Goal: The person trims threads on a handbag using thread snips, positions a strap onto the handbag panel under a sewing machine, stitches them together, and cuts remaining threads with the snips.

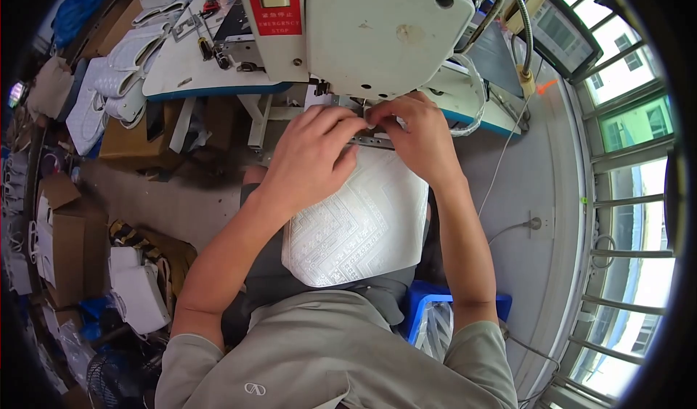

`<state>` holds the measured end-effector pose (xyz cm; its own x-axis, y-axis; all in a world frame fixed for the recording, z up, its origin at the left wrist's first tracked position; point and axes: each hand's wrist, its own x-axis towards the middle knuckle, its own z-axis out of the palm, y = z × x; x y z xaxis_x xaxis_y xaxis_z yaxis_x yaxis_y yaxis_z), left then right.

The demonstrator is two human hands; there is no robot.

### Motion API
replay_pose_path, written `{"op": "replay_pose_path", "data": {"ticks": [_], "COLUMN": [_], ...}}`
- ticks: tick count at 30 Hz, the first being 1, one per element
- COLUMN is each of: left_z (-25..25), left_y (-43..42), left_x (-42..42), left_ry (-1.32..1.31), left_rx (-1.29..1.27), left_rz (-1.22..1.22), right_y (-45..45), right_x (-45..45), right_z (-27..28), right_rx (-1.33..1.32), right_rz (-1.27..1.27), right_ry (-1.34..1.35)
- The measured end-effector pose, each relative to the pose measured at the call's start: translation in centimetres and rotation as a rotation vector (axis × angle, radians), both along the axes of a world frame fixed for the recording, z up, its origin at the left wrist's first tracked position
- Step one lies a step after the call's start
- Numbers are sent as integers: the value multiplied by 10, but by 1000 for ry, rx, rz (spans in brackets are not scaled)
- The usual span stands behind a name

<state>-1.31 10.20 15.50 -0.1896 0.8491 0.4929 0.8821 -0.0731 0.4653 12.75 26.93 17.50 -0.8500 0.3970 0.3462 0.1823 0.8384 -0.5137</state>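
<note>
My left hand (308, 151) and my right hand (420, 132) meet fingertip to fingertip just below the head of a white industrial sewing machine (377, 35). The fingers of both are curled into a pinch. Whatever lies between them is too small to make out. Under the hands, a white bag-like piece (356, 224) with an embossed geometric pattern hangs over my lap. Its upper edge reaches a metal plate (374, 142) beneath the needle area, partly covered by my fingers.
An emergency stop box (272, 6) is on the machine's left. Screwdrivers (205, 46) and white patterned bags (134, 57) lie further left. Cardboard boxes (69, 242) stand on the floor at left. A blue bin (412, 311) is by my right leg, and a barred window (628, 191) is at right.
</note>
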Motion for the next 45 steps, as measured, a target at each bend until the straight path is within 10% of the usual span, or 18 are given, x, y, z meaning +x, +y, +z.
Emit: {"op": "replay_pose_path", "data": {"ticks": [31, 38, 45], "left_z": [21, 6, 2], "left_y": [7, -4, -9], "left_x": [-5, -6, -9], "left_ry": [208, 40, 10], "left_rx": [-145, -36, -16], "left_rz": [-92, -108, -18], "right_y": [35, 33, 38], "right_x": [-14, -24, -31], "right_z": [-14, 10, 8], "right_rx": [108, -274, -61], "right_rz": [53, 66, 100], "right_ry": [232, -125, -118]}}
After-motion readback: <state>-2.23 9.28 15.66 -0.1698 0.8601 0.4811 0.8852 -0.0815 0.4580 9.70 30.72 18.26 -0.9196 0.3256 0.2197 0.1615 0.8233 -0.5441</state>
